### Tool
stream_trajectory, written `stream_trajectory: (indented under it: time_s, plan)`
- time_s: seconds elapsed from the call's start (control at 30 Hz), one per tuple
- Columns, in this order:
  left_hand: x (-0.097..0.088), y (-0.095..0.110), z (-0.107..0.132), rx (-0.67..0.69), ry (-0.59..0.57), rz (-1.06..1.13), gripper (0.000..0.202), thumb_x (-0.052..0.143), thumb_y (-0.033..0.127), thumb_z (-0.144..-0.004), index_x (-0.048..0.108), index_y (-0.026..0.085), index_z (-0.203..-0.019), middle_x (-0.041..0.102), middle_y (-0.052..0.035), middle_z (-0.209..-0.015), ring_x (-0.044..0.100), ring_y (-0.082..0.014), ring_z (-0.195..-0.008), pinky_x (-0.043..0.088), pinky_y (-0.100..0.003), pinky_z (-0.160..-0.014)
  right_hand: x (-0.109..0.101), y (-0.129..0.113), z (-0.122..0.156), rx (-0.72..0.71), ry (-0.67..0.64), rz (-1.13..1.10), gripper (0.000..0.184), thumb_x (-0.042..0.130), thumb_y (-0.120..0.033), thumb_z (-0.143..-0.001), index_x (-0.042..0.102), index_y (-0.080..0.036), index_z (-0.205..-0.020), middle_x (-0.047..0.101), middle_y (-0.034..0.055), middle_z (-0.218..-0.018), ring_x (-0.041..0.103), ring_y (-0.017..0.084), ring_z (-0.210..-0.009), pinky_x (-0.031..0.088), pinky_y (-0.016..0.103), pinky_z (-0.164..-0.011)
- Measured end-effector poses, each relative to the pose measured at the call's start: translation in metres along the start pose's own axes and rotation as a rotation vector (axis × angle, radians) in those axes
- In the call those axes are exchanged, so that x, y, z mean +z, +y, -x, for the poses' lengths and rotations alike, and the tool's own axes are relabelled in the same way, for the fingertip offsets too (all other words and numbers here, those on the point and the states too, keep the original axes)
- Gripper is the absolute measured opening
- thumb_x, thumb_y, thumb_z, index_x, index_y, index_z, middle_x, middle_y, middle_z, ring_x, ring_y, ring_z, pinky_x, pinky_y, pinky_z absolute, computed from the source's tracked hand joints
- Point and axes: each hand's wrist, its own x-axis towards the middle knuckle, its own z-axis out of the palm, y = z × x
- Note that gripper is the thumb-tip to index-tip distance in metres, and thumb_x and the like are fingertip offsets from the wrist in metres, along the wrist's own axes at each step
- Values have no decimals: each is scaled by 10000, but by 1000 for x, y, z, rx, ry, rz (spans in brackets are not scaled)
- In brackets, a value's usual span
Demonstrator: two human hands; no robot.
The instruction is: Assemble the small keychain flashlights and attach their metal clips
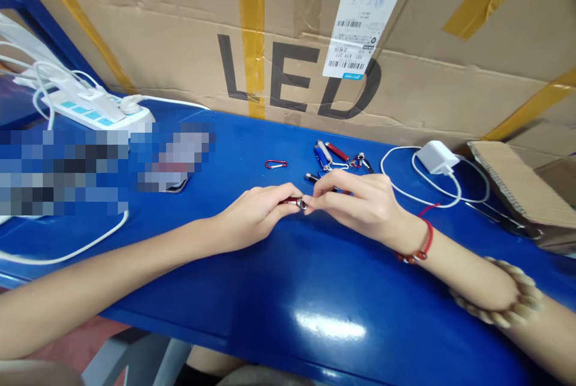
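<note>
A red mini flashlight (291, 200) with a silver end is pinched between the thumb and fingers of my left hand (254, 213). My right hand (365, 201) closes its thumb and fingertips on the silver end of that flashlight; whether a small ring is in that pinch cannot be made out. Behind the hands a red carabiner clip (276, 164) lies on the blue table (279, 290). Just past my right hand are more mini flashlights: a blue one (321, 156), a silver one (324, 152), a red one (337, 152) and a black one (311, 177), partly hidden by that hand.
A large cardboard box (180, 26) walls off the table's back. At left stand a white power strip (90, 111) with plugs and cables and a blurred phone (182, 155). To the right lie a white charger (436, 158) with its looped cable and a cardboard piece (522, 179).
</note>
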Motion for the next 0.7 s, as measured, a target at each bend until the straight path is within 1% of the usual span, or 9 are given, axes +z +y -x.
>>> stream_trajectory:
  time_s: [0.13, 0.23, 0.37, 0.47, 0.57, 0.63, 0.7]
  plan:
    - [2, 1, 3, -23, 53, 3, 99, 374, 267, -894, 449, 209, -865, 610, 44, -828, 584, -107, -726, 405, -180, -614, 0, -2, -3, 182, -66, -239, 143, 550, -204, -836, 640, -182, -728, 556, 3, -759, 509, 68, -602, 345, 192, -492]
    - [3, 2, 4, 37, 74, -25, 98, 375, 238, -888, 418, 198, -809, 594, 35, -804, 575, -104, -698, 405, -180, -600, 1, -5, -6, 324, -106, -414, 141, 582, -234, -811, 638, -171, -698, 543, 2, -725, 512, 90, -633, 380, 215, -552]
    - [6, 1, 5, 124, 145, -36, 104, 390, 209, -884, 409, 192, -783, 586, 28, -789, 572, -98, -695, 413, -174, -590, 2, -11, -11, 492, -92, -522, 151, 641, -210, -748, 611, -154, -611, 527, -12, -637, 493, 93, -600, 387, 227, -551]
    - [8, -1, 6, 179, 238, -48, 113, 412, 204, -882, 432, 185, -772, 584, 21, -771, 570, -98, -686, 429, -179, -605, 2, -17, -15, 675, -76, -654, 205, 661, -203, -712, 564, -146, -541, 503, -28, -572, 482, 76, -537, 399, 205, -503]
    - [10, -4, 6, 225, 295, -106, 119, 429, 201, -879, 471, 178, -771, 584, 12, -750, 572, -110, -693, 444, -197, -640, 1, -22, -19, 926, -172, -838, 241, 652, -266, -710, 528, -147, -541, 494, -41, -517, 464, 58, -419, 382, 174, -375]
    - [10, -6, 5, 236, 290, -132, 92, 428, 205, -883, 506, 180, -840, 603, 3, -797, 586, -119, -739, 453, -203, -670, 1, -23, -20, 1065, -248, -919, 250, 654, -315, -701, 526, -149, -564, 485, -49, -473, 445, 57, -363, 356, 158, -303]
    - [10, -8, 4, 225, 257, -129, 133, 422, 209, -890, 509, 195, -989, 619, -6, -912, 593, -122, -822, 457, -203, -723, 2, -23, -20, 1146, -278, -949, 255, 672, -338, -678, 536, -148, -577, 478, -53, -441, 446, 61, -359, 356, 145, -283]
